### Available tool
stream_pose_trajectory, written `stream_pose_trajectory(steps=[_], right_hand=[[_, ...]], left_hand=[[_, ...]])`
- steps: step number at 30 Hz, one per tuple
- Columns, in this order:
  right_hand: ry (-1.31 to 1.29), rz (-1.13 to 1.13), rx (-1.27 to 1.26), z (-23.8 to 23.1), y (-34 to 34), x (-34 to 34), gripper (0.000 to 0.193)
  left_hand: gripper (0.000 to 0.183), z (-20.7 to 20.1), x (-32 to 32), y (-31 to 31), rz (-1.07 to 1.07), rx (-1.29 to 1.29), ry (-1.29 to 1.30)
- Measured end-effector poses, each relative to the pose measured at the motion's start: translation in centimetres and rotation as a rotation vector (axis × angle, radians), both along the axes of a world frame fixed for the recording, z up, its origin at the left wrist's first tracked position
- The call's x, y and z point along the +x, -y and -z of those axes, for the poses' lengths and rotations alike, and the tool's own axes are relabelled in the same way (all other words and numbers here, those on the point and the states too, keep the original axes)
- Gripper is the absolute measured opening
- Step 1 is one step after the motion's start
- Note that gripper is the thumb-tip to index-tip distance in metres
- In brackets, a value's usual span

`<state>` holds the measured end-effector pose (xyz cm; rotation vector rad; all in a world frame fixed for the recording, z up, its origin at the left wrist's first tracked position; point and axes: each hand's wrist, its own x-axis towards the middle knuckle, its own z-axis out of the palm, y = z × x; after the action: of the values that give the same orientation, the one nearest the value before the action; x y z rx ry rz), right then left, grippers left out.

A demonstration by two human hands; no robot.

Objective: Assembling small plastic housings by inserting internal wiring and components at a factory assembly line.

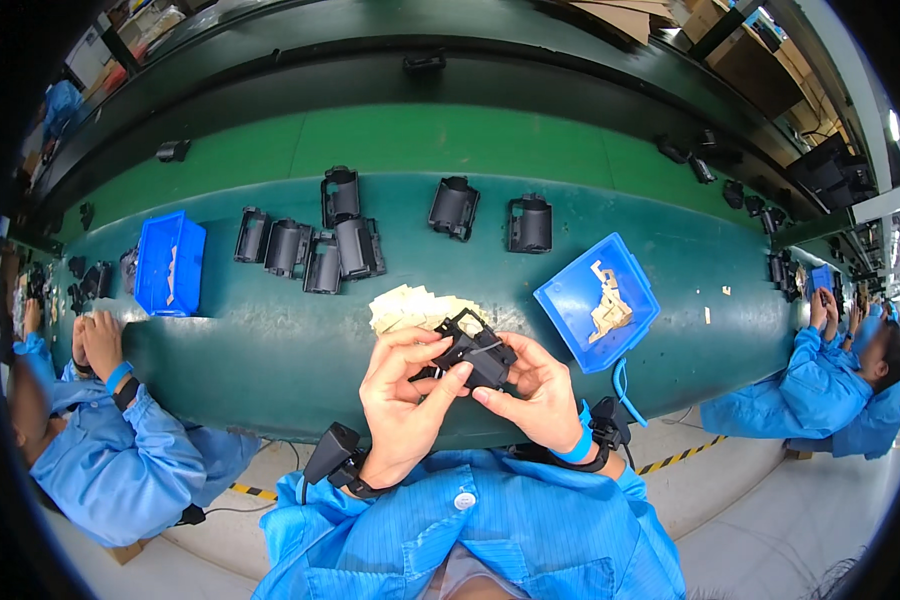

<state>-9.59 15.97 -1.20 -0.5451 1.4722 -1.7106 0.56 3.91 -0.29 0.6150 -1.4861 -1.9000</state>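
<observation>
Between both hands, just above the near edge of the green table, is a black plastic housing (483, 362). My left hand (407, 385) grips its left side with thumb and fingertips. On its right side, my right hand (532, 392) closes with the thumb along the lower edge. Right behind the housing lies a pile of cream-coloured flat pieces (410, 308), partly hidden by my hands. To the right stands a blue bin (560, 312) with several cream cut pieces (608, 310) in it.
Several black housings (288, 246) lie in a group at the left, two more (530, 222) behind the middle. Another blue bin (198, 265) stands at the left. Beyond the green table (260, 370) runs a bright green belt (390, 135). People in blue sit left (120, 460) and right (800, 395).
</observation>
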Motion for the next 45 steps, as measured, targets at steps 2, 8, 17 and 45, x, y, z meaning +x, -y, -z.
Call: stream_pose_trajectory(steps=[2, 8, 17, 45], right_hand=[[-0.022, -0.008, 0.012, 0.1, -0.1, -0.2, 0.058], [0.02, -0.086, 0.099, -0.3, -0.5, -0.9, 0.06], [-0.068, -0.166, 0.176, -0.6, -0.8, -1.8, 0.06], [-0.693, -0.147, 0.258, -0.3, -0.6, -1.6, 0.06]], left_hand=[[0.022, 0.0, 0.0, 0.2, 0.009, 0.063, -0.017], [0.016, 0.3, 0.6, 1.8, 0.134, 0.178, 0.014], [0.017, -0.2, 0.8, 3.2, 0.276, 0.088, 0.146], [0.026, 2.1, 0.2, 1.5, 0.27, 0.219, 0.122]])
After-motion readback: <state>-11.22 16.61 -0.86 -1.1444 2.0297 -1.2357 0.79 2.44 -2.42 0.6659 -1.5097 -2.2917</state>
